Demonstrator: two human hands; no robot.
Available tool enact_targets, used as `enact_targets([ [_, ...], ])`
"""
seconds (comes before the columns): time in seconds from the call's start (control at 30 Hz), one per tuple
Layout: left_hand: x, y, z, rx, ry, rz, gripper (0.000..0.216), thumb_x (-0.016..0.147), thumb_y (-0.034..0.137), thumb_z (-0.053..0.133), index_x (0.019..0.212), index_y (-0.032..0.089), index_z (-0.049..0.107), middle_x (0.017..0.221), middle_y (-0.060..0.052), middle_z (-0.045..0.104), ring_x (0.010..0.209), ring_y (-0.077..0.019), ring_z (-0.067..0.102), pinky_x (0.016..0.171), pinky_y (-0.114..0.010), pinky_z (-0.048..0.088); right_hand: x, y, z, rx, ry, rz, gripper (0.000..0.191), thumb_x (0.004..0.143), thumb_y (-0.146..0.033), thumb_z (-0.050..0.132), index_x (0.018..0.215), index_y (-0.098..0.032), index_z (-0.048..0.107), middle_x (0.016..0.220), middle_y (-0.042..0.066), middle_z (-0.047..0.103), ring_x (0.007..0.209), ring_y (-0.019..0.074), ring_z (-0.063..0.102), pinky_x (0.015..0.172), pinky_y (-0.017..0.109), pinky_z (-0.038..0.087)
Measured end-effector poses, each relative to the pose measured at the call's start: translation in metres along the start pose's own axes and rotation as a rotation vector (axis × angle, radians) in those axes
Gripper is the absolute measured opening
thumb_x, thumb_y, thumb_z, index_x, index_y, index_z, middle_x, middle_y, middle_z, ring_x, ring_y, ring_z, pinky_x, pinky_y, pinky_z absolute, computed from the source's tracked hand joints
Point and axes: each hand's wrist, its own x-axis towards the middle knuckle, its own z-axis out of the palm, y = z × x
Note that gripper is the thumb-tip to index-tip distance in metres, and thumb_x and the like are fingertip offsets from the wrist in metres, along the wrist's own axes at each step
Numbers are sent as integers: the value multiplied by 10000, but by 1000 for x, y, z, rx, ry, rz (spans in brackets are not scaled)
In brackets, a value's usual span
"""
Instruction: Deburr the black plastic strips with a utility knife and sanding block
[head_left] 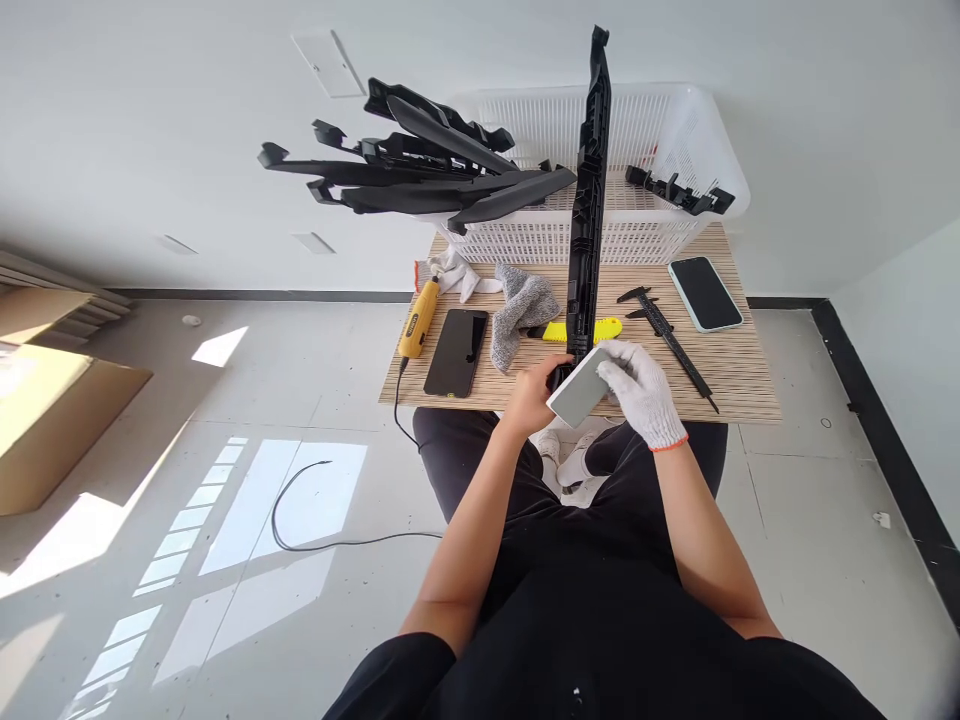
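My bare left hand (532, 398) grips the near end of a long black plastic trim piece (587, 220). The piece points away from me, across the table and up past the basket. In its white knit glove with an orange cuff, my right hand (640, 393) is closed on a flat grey sanding block (581, 390) with a pale edge. The block lies against or just over the near end of the trim piece; whether they touch I cannot tell. Beneath the piece is a yellow utility knife (607, 328), partly covered by it.
A white plastic basket (510, 240) at the back holds several black trim pieces (450, 185), some jutting far left. On the striped table (637, 390) lie a yellow rotary tool (418, 318), a black phone (456, 352), a grey cloth (521, 308), a caliper (671, 340) and a pale-cased phone (706, 293).
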Motion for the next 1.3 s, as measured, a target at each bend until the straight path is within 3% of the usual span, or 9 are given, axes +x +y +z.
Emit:
enact_targets([
  [0.13,-2,2,1,-24,-46,-99,539,690,117,658,1223,189,631,752,27,734,541,-146,675,611,-264,570,0,1,-1,69,153,-6,388,841,-445,659,1180,-257,667,1099,63,694,912,212,659,533,255,546],
  [0.3,-1,1,0,50,-12,9,540,674,104,655,1207,189,655,947,-24,763,792,-197,739,728,-282,584,-1,2,0,-22,-16,-49,374,821,-450,698,1124,-231,697,1049,58,706,870,194,653,605,275,555],
  [0.43,1,-1,-1,5,-44,-61,560,681,121,652,1236,192,635,810,5,749,651,-175,711,644,-274,580,-2,3,1,2,90,-61,394,848,-469,658,1171,-244,671,1093,60,705,904,206,656,617,291,558],
  [0.53,2,-3,0,-6,-2,13,498,682,146,673,1179,183,659,964,-40,762,866,-218,737,764,-302,590,-2,2,1,-56,-27,-92,394,835,-477,679,1155,-247,682,1111,58,708,932,214,660,718,335,577],
  [0.73,1,-2,3,-198,-49,-141,526,687,176,687,1210,190,628,745,19,714,445,-129,627,489,-262,550,-1,-4,2,17,197,15,419,851,-490,629,1183,-236,657,1099,77,696,896,217,663,527,258,529],
  [0.87,1,1,2,-167,-60,-124,567,641,87,643,1198,198,637,671,40,700,461,-141,640,473,-247,538,-4,-7,2,-28,97,21,404,830,-495,665,1144,-241,682,1043,64,690,859,212,659,546,278,556],
  [1.3,-5,9,1,-81,-34,-146,594,609,49,628,1180,212,645,677,61,702,486,-142,651,537,-244,537,-6,1,0,-44,103,-5,422,842,-499,666,1195,-269,655,1076,60,676,877,206,647,537,266,542],
])
